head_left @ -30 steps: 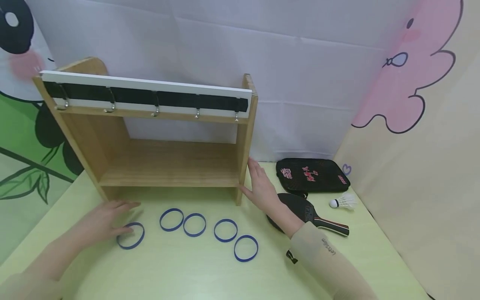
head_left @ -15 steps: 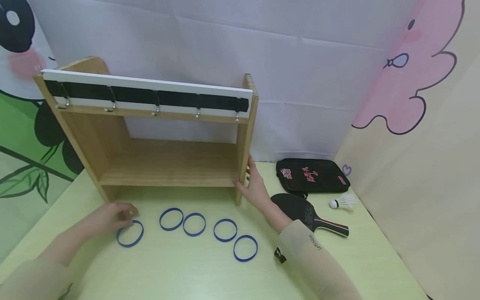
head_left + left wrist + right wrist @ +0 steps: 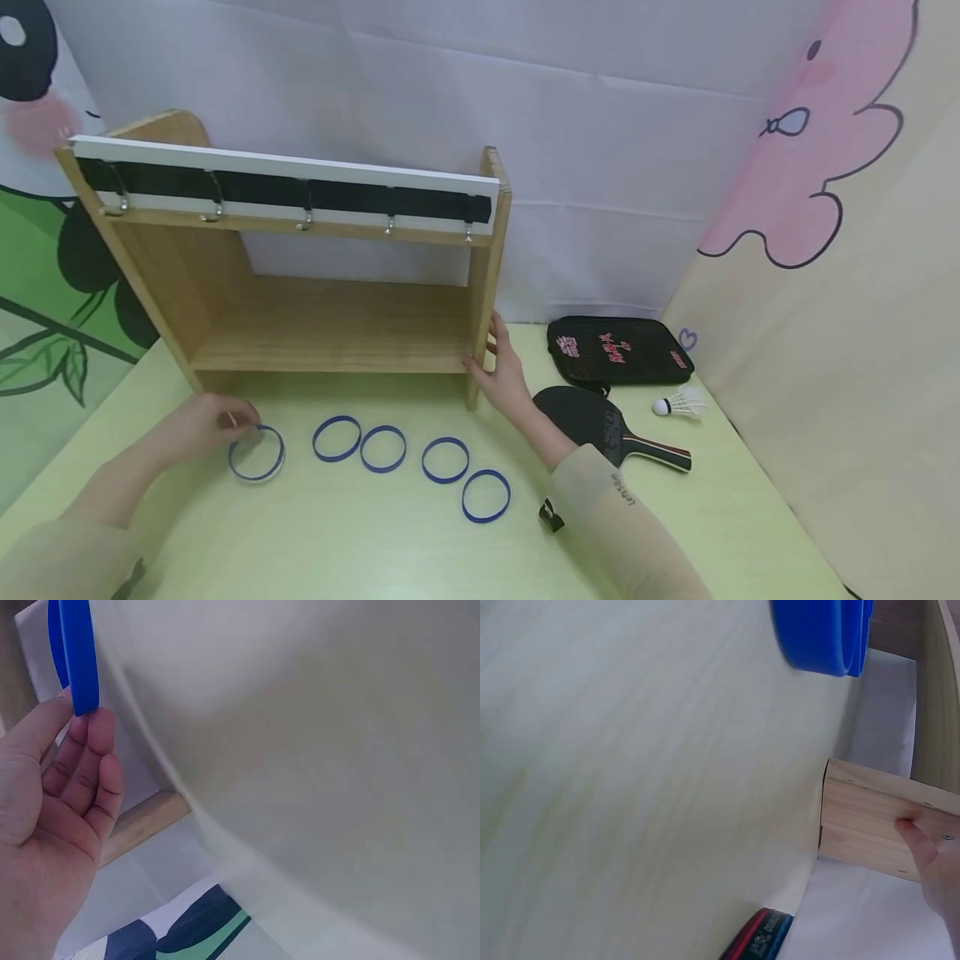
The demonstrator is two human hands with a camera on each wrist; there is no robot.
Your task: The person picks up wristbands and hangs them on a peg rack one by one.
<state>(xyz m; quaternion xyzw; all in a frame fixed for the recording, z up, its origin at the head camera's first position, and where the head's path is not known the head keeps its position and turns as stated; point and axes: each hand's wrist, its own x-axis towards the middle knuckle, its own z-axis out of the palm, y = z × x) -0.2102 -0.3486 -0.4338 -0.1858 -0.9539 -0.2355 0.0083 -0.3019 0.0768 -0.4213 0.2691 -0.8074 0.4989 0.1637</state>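
In the head view my left hand (image 3: pixel 208 427) pinches the edge of a blue ring (image 3: pixel 257 477) at the table's left. Close up in the left wrist view, that blue ring (image 3: pixel 82 660) sits between thumb and fingertips. My right hand (image 3: pixel 504 377) holds the right side panel of a wooden shelf (image 3: pixel 330 333), thumb at its front edge and fingers along the outside. A digit pressed on the panel (image 3: pixel 862 814) shows in the right wrist view. Several more blue rings (image 3: pixel 381 470) lie in front of the shelf. Along its top runs a hook strip (image 3: pixel 345 197) with several metal hooks.
Right of the shelf lie a black case (image 3: pixel 619 350), a shuttlecock (image 3: pixel 681 404) and a table tennis bat (image 3: pixel 592 421), the bat partly behind my right forearm. White cloth (image 3: pixel 600 167) hangs behind. The pale green table (image 3: pixel 360 542) stretches in front.
My left fingers have closed from spread to a pinch on the leftmost ring, which has shifted slightly. My right hand has gone from resting along the side panel to holding it, its fingers more bent.
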